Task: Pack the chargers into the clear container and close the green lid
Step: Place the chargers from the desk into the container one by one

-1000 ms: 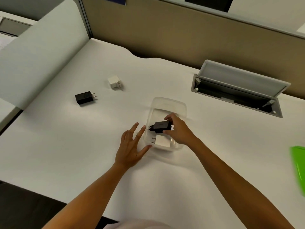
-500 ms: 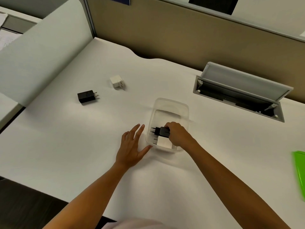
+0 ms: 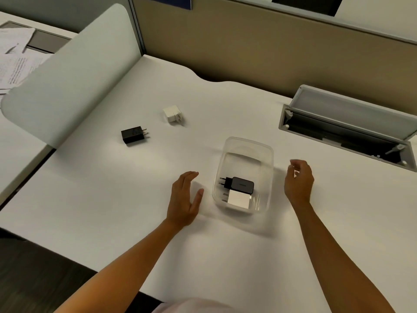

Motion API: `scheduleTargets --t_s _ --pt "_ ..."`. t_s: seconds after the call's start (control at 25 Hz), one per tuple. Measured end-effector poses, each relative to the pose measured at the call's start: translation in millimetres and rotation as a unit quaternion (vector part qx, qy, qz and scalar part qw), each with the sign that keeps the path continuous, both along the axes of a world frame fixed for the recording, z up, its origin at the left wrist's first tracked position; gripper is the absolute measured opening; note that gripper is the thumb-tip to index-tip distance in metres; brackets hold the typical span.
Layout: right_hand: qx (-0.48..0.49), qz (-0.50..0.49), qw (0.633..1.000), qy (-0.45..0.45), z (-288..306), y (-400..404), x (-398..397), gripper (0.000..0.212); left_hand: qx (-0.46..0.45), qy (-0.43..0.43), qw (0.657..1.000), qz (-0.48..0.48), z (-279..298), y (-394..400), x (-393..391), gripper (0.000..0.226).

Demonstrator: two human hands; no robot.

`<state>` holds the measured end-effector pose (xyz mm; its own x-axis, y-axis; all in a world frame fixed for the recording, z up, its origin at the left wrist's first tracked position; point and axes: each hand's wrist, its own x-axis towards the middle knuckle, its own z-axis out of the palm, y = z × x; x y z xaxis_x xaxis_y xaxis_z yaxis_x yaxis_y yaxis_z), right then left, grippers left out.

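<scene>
The clear container (image 3: pixel 246 145) stands open on the white desk. Inside it lie a black charger (image 3: pixel 239 184) and, nearer to me, a white charger (image 3: pixel 238 198). My left hand (image 3: pixel 184 199) rests open on the desk just left of the container. To the container's right my right hand (image 3: pixel 297 181) hovers with its fingers loosely curled and nothing in them. A second black charger (image 3: pixel 133 134) and a second white charger (image 3: pixel 172 114) lie on the desk at the far left. The green lid is out of view.
An open cable hatch (image 3: pixel 347 132) with a raised flap is set into the desk at the back right. A curved grey divider (image 3: pixel 67 71) borders the desk on the left, a beige partition (image 3: pixel 248 41) at the back. The desk's front edge runs below my forearms.
My right hand let go of the black charger inside the container and pulled out to the right. The left hand stayed beside the container. The view shifted and the green lid left the frame.
</scene>
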<state>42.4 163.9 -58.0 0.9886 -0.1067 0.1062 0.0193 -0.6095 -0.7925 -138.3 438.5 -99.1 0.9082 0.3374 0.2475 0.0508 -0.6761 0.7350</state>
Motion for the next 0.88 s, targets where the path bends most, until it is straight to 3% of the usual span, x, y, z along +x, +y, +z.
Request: scheduleTargets --t_s 0.12,0.32,0.48,0.8,0.88 --pt "-0.076 0.023 0.996 0.036 -30.2 -13.1 -2.9 0.028 0.042 0.003 0.994 0.101 4.4 43.3 26.6 0.043" --pt "-0.12 0.036 0.992 -0.025 -48.4 -12.1 -11.4 0.027 0.093 0.129 0.956 0.248 19.1 149.1 66.3 0.076" --pt "-0.129 0.035 0.99 -0.04 -54.5 -12.6 -9.9 0.027 0.065 0.173 0.953 0.241 18.7 195.6 77.9 0.081" --pt "-0.135 0.033 0.989 -0.048 -57.6 -12.8 -7.7 0.028 0.079 0.086 0.965 0.234 5.6 141.9 66.1 0.039" --pt "-0.139 0.032 0.989 -0.051 -57.3 -12.6 -8.0 0.028 0.06 0.072 0.974 0.208 6.8 143.8 65.6 0.049"
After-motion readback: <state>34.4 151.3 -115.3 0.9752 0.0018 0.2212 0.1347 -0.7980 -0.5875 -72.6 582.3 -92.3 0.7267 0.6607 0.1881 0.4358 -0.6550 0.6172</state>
